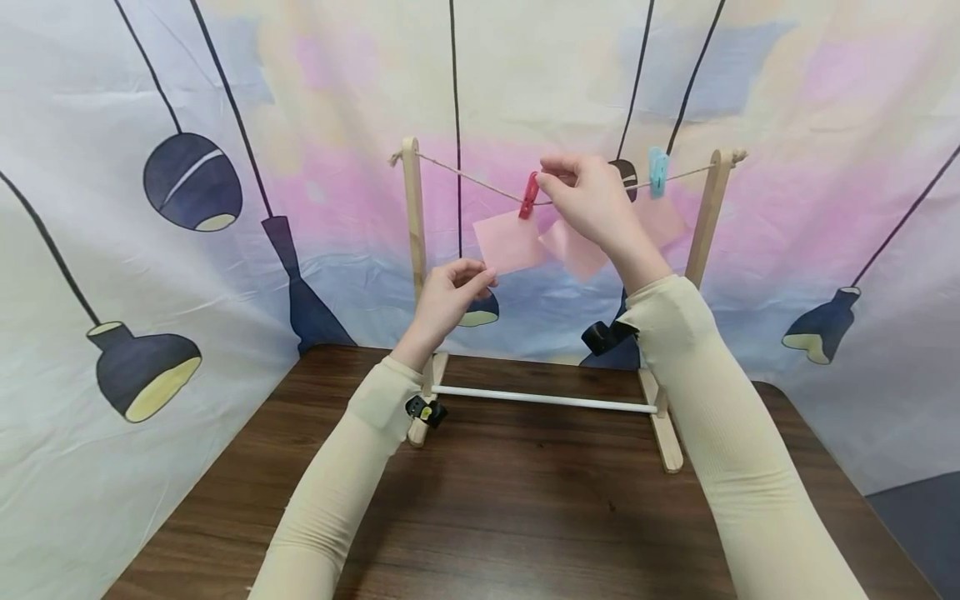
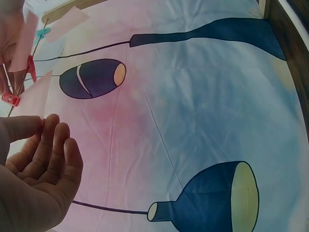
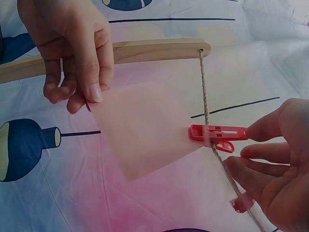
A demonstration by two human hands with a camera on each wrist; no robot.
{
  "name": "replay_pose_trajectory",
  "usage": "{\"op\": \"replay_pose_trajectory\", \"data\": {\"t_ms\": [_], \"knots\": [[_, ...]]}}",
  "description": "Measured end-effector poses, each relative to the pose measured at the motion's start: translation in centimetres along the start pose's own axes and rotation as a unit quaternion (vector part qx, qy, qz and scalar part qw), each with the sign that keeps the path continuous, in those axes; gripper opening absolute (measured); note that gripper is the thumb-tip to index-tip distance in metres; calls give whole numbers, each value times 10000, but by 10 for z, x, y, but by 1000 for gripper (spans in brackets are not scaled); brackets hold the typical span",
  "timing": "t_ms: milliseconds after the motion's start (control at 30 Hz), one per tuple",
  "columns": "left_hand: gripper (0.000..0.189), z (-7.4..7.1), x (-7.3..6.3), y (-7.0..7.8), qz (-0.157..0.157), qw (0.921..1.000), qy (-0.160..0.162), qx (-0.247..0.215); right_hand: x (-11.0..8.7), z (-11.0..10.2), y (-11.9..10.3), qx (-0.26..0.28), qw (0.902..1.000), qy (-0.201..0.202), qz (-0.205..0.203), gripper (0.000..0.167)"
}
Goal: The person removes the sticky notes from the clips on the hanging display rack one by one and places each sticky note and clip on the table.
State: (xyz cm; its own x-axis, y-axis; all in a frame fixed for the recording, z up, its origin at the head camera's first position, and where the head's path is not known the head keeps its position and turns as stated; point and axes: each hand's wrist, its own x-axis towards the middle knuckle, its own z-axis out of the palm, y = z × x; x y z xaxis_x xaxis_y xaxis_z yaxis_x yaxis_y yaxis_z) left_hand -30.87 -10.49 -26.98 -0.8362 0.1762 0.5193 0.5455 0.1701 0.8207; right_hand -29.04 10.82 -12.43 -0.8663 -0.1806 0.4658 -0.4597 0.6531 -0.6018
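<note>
A pink paper sheet hangs from a rope, held there by a red clothespin. My left hand pinches the sheet's lower left corner between thumb and fingertips. At the clothespin's handle end, my right hand has its thumb touching or almost touching the tip, with the other fingers spread below. A second pink sheet hangs partly behind the right hand, on another red clothespin. Farther right, a light blue clothespin holds a third pink sheet, partly covered by the right forearm.
The rope is tied between two wooden posts on feet, joined low down by a white rod. The rack stands at the back of a brown wooden table. A cloth backdrop with painted lamps hangs behind.
</note>
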Motion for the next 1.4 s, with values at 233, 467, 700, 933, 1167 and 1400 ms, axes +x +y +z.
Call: {"op": "replay_pose_trajectory", "data": {"t_ms": [233, 467, 700, 933, 1167, 1400], "knots": [[31, -2, -1, 0, -22, 10000, -5, 55, 6, 4, 4, -33, 9998, -210, -1, 47], [30, -5, -1, -1, -40, 10000, 6, 66, 5, 6, 2, 126, 9996, -265, -59, 46], [25, -5, -2, 0, 17, 10000, 44, 23, 3, 5, 2, 173, 9995, -251, -52, 46], [27, -8, -3, 1, 19, 10000, 42, 11, 5, 5, 3, 161, 9987, -417, -228, 46], [31, -10, -2, -2, -7, 10000, -9, 2, 6, 4, 2, -147, 9981, -486, -357, 45], [29, -10, -2, -2, 18, 10000, -21, 20, 7, 5, 2, -232, 9976, -442, -472, 41]]}}
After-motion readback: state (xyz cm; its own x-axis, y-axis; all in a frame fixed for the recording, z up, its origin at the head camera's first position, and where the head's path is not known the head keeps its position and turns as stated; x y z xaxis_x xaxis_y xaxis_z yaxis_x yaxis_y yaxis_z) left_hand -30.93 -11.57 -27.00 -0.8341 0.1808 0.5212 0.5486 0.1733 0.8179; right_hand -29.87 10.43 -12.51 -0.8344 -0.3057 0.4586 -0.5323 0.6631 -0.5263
